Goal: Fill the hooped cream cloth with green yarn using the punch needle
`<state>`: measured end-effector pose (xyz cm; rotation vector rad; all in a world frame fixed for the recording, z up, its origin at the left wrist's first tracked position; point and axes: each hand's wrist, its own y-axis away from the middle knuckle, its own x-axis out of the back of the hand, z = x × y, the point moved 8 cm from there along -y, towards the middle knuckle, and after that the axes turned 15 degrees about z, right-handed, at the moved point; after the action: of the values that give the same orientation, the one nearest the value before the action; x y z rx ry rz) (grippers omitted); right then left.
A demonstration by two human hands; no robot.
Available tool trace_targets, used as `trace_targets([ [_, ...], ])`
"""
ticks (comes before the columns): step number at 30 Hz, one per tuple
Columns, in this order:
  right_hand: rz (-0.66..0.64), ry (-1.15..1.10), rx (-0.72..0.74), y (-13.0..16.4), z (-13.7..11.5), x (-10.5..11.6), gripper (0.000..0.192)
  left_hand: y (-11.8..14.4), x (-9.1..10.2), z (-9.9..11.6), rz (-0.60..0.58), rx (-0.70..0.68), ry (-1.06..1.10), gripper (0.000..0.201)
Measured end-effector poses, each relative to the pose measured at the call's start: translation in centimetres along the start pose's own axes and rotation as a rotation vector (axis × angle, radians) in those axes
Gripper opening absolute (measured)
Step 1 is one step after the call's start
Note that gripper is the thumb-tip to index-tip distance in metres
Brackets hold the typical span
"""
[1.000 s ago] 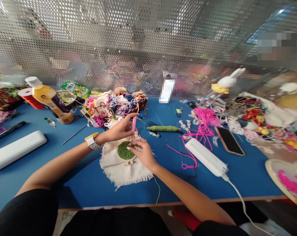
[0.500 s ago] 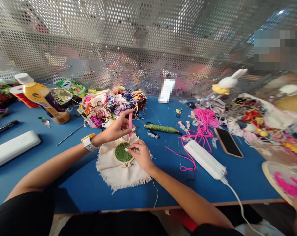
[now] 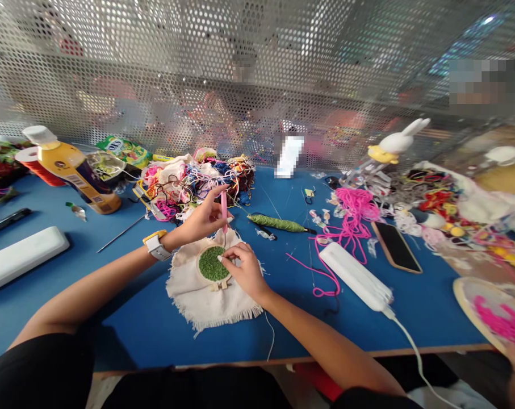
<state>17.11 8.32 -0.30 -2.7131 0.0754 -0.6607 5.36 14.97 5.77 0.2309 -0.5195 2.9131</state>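
A small wooden embroidery hoop (image 3: 212, 264) filled with green stitching lies on a frayed cream cloth (image 3: 206, 298) on the blue table (image 3: 146, 324). My left hand (image 3: 204, 220), with a yellow-strapped watch on its wrist, holds a pink punch needle (image 3: 223, 211) upright above the hoop's far edge. My right hand (image 3: 243, 270) rests on the hoop's right side, its fingertips pinched at the green stitches. A skein of green yarn (image 3: 277, 223) lies just beyond the hands.
A tangle of coloured threads (image 3: 197, 179) lies behind the cloth. An orange bottle (image 3: 76, 170) lies at the left, a white case (image 3: 21, 258) nearer. Pink yarn (image 3: 353, 218), a white power strip (image 3: 355, 276) and a phone (image 3: 396, 246) lie to the right. A second hoop (image 3: 493, 312) sits far right.
My left hand has lifted the pink needle slightly off the green stitching. My right hand's fingertips have pinched closer at the hoop's edge. The view has shifted a little.
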Motion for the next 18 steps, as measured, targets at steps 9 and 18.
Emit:
trace_targets([
  [9,-0.007,0.041,0.013,0.1,-0.3,0.1,0.009,-0.3,0.4,-3.1,-0.001,0.051,-0.247,0.035],
  [18,0.001,0.053,0.040,0.0,-0.4,0.0,0.008,0.0,0.1,-3.6,-0.073,-0.061,-0.492,0.046],
])
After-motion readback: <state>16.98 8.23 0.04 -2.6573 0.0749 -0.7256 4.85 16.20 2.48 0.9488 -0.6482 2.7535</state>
